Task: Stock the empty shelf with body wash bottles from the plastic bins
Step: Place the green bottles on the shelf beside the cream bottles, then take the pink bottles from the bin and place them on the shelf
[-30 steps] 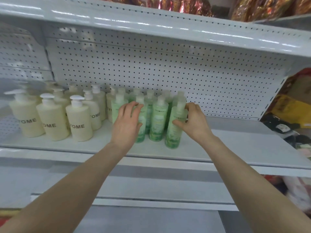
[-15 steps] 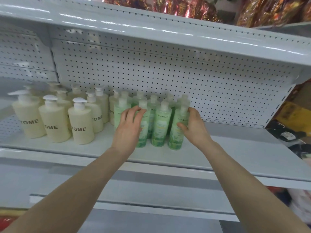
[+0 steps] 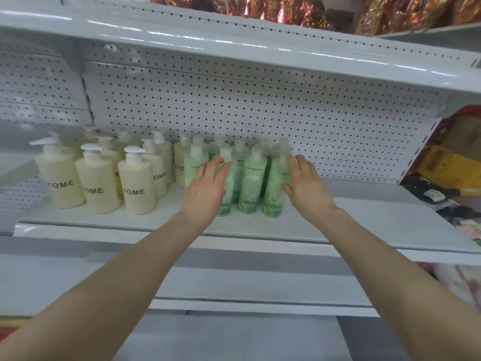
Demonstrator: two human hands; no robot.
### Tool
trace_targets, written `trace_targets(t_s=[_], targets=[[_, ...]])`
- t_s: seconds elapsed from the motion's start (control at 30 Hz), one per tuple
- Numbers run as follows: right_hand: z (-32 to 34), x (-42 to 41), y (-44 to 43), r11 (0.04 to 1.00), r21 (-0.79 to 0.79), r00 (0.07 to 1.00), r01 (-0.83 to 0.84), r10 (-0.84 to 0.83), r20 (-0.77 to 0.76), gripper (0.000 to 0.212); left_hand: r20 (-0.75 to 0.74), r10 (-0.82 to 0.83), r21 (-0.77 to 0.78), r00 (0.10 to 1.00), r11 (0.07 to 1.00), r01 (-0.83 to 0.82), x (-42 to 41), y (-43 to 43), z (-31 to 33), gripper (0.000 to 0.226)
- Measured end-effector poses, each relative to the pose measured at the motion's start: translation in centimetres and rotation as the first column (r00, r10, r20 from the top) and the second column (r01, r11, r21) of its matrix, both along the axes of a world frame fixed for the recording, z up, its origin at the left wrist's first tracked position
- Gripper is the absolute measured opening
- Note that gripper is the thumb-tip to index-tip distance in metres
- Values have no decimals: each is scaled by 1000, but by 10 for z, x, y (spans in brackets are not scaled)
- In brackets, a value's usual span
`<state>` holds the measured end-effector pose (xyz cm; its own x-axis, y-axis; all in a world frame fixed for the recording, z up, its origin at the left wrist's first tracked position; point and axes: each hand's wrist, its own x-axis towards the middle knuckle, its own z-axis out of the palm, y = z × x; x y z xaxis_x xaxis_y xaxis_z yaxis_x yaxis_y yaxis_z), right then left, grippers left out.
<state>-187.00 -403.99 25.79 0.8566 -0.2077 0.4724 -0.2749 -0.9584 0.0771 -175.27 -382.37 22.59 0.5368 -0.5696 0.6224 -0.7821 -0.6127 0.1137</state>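
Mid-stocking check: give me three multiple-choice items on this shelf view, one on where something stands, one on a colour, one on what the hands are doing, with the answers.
1. On the shelf, the green bottles stand where relative to the cream pump bottles?
A) to their left
B) to their right
C) on the board above

2. The pump heads on the cream ones are:
A) white
B) black
C) red

3. The left hand and right hand are:
A) lifting one bottle clear
B) open, against the front green bottles
C) hanging down, away from everything

Answers:
1 B: the cream group sits left of the green group.
2 A: every visible pump is white.
3 B: the fingers are straight, the left hand over the front-left bottle, the right hand against the front-right one's side, and all bottles are standing.
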Motion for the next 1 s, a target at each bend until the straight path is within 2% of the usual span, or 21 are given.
trace_targets(t_s=[0.17, 0.43, 0.53, 0.8, 1.0], targets=[[7, -32, 20, 992, -125, 999, 32, -36, -27, 63, -8, -96, 7, 995, 995, 96, -17, 19, 6, 64], [-4, -113, 52, 971, -216, 993, 101, -112, -36, 58, 23, -269, 54, 963, 962, 268, -55, 38, 6, 58], [-16, -158, 56, 965, -211, 985, 157, -168, -37, 59, -24, -350, 43, 936, 936, 351, -81, 29, 1, 54], [-65, -284, 29, 936, -146, 944, 319, -328, -43, 55, -146, -560, 80, 815, 815, 574, -172, -48, -33, 52], [-121, -371, -41, 913, -43, 905, 406, -409, -118, 55, -265, -640, 127, 721, 718, 684, -246, -149, -79, 52]])
